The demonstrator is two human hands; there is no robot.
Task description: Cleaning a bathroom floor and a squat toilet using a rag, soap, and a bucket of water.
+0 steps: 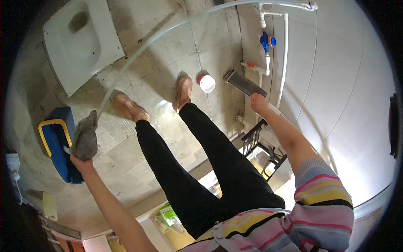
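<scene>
My left hand (82, 163) grips a bunched grey cloth (85, 138) beside a blue plastic bucket (66, 163) with a yellow rim part. A clear hose (151, 39) arcs from the upper right towards the cloth; whether its end touches the cloth I cannot tell. Out to the right, my right hand (259, 103) is closed on the near end of a long, dark grey flat piece (245, 83), perhaps a mop head or filter, held close to the wall pipes. A small white tub (207, 83) with a red rim stands on the floor between that piece and my feet.
A white squat toilet (82, 47) is set in the tiled floor at the upper left. White pipes (285, 47) with a blue water meter (266, 41) run along the right wall. A black rack (267, 151) holding items stands by my right leg.
</scene>
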